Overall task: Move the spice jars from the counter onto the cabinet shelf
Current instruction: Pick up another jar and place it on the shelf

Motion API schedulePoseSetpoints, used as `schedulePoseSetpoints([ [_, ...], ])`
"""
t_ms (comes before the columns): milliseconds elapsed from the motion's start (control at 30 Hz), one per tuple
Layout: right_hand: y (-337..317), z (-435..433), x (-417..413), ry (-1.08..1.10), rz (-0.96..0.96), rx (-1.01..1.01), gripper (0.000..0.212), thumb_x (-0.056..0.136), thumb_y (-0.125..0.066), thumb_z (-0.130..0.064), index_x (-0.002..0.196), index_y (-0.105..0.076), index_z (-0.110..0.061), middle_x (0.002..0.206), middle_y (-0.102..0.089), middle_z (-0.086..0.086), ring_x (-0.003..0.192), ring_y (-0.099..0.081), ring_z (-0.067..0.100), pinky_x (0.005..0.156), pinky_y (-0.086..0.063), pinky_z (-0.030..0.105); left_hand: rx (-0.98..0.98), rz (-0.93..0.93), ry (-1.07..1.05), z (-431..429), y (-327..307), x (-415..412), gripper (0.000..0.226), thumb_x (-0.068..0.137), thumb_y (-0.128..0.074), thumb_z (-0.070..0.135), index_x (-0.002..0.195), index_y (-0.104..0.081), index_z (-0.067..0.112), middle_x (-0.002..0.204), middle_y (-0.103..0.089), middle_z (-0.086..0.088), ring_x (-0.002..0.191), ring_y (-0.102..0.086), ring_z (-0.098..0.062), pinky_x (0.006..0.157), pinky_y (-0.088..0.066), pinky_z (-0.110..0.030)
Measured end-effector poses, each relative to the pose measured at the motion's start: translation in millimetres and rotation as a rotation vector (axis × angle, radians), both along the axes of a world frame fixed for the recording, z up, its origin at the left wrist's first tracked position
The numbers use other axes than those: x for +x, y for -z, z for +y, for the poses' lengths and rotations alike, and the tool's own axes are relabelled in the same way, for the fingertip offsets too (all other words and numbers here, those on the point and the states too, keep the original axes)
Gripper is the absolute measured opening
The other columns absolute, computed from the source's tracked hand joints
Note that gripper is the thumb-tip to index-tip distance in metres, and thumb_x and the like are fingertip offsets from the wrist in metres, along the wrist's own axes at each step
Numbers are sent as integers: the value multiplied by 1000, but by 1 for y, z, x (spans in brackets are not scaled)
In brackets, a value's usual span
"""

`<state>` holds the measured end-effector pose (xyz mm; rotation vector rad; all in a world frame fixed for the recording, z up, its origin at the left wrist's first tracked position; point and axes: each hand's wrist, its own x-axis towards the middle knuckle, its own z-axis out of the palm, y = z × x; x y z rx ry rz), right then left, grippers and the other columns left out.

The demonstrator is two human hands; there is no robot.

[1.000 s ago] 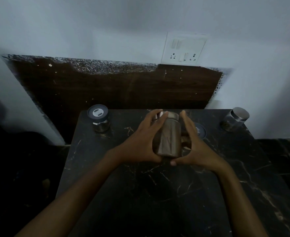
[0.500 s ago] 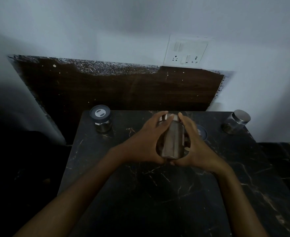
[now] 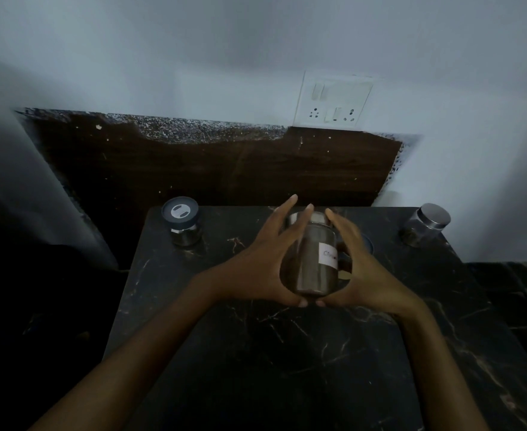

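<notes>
Two bare forearms enter from the bottom edge and converge over a dark marble-pattern counter (image 3: 256, 368) with pale veins.

Left hand (image 3: 253, 269): fingers long and only slightly curved up the left side of the held jar (image 3: 313, 265), thumb tucked under its base.

Right hand (image 3: 371, 275): mirrors it on the right side, fingers wrapped round the far flank, thumb under the base. The two thumb tips nearly touch.

Held jar: clear body, dark brownish contents, metal lid. It is gripped between both hands above mid-counter and tipped with the lid end away from the camera. White label (image 3: 330, 255) on its right face; handwriting partly covered, not legible.

Just behind the right hand is a round dark lid (image 3: 368, 244), partly hidden. What it sits on cannot be told.

Back left corner of the counter: short jar with a dark lid (image 3: 182, 227), upright. Back right corner: short jar with a metal lid (image 3: 425, 227), upright. The two are well apart.

Behind the counter stands a dark wood-grain panel (image 3: 225, 175), top edge ragged and speckled white. Above its right part, a white switch-and-socket plate (image 3: 333, 101) sits on a pale wall (image 3: 131, 57).
</notes>
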<state>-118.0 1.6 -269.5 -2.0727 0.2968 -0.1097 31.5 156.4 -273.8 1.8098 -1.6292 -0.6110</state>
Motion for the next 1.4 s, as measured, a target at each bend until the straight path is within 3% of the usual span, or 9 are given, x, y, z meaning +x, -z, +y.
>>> schedulePoseSetpoints([
  [100,1,2,3,8,12,-49,125,51,-89,-8,131,-4,-54,124,-4,-46,115,-31,-11,78,-37,-4,45,-79,29,-4,-4,0,121,68,-80,42,145,13,33,146,24,26,141,14,-9,117,-14,-42],
  [233,-1,0,2,7,15,-15,133,50,-90,-13,132,4,-57,131,1,-46,128,-23,-1,84,-37,-2,-12,-58,4,-4,-2,4,117,67,-81,38,148,4,28,147,12,22,140,2,-9,115,-24,-42],
  [400,-18,-8,-3,-10,83,124,138,47,-90,-16,132,9,-63,155,-3,-13,126,-34,3,91,-45,16,-105,0,-31,-5,-4,7,121,65,-83,34,150,2,24,153,8,8,143,0,-10,113,-31,-40],
  [600,-23,-7,5,3,38,-109,129,46,-86,-30,140,0,-50,130,-8,-43,130,-26,7,102,-38,29,-13,12,2,-6,-10,12,131,61,-84,42,145,16,34,150,25,21,143,14,-8,116,-22,-43],
  [767,-22,-7,13,51,1,-189,128,50,-91,-21,136,-1,-52,128,-9,-34,116,-29,-15,77,-43,3,3,-74,-24,-14,-18,13,127,63,-84,37,147,10,27,153,18,16,134,2,4,112,-20,-27],
  [933,-34,-13,17,75,-58,-223,129,49,-91,-17,135,-1,-50,125,-7,-35,107,-17,-35,75,-36,-7,-31,-116,-33,-21,-33,18,126,62,-84,34,147,9,29,152,18,20,126,3,16,106,-17,-19],
  [1133,-72,-26,29,83,-167,-289,128,50,-91,-18,135,-2,-52,136,-8,-30,119,-28,-9,83,-34,-6,-138,-255,-50,-35,-75,28,126,62,-84,34,145,11,31,151,20,21,131,-7,5,106,-37,-25],
  [1233,-102,-32,34,84,-249,-333,129,45,-90,-33,135,1,-56,146,-7,-25,131,-25,1,93,-33,2,-219,-312,-53,-40,-106,35,126,62,-84,35,145,10,34,150,21,24,132,-10,4,104,-33,-20],
  [1400,-169,-39,33,95,-387,-431,128,47,-88,-34,132,5,-61,134,-7,-39,125,-28,-10,90,-41,4,-397,-426,-20,-50,-171,42,122,62,-83,40,148,3,36,148,22,29,141,-15,-7,103,-44,-31],
])
